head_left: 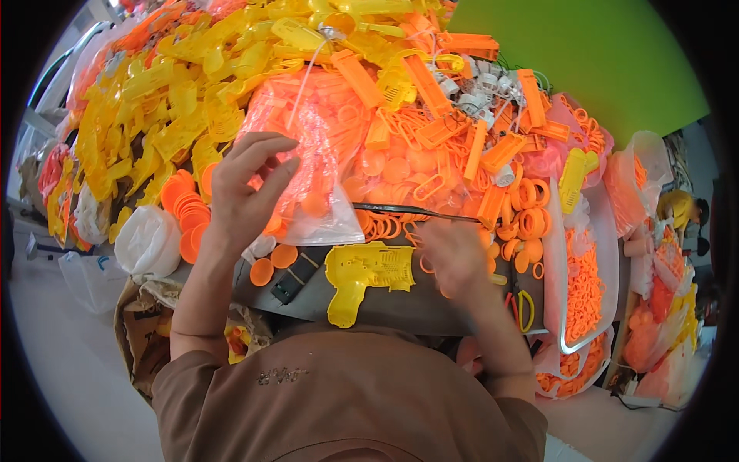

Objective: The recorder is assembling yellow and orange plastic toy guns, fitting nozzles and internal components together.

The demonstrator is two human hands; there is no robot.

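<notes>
On the table edge right in front of me lies a yellow pistol-shaped plastic half shell, its ribbed inside facing up and its grip pointing toward me. My left hand is raised to the left of a clear plastic bag; its fingers are curved, thumb apart, with nothing seen between them. Motion blurs my right hand, which hovers right of the shell over orange rings; whether it holds anything cannot be made out. A dark rectangular block and several orange discs lie left of the shell.
Yellow shells are heaped at the far left, orange housings and small motors at the back. Scissors lie at the right, beside a tub of small orange parts. A white bag stands at the left.
</notes>
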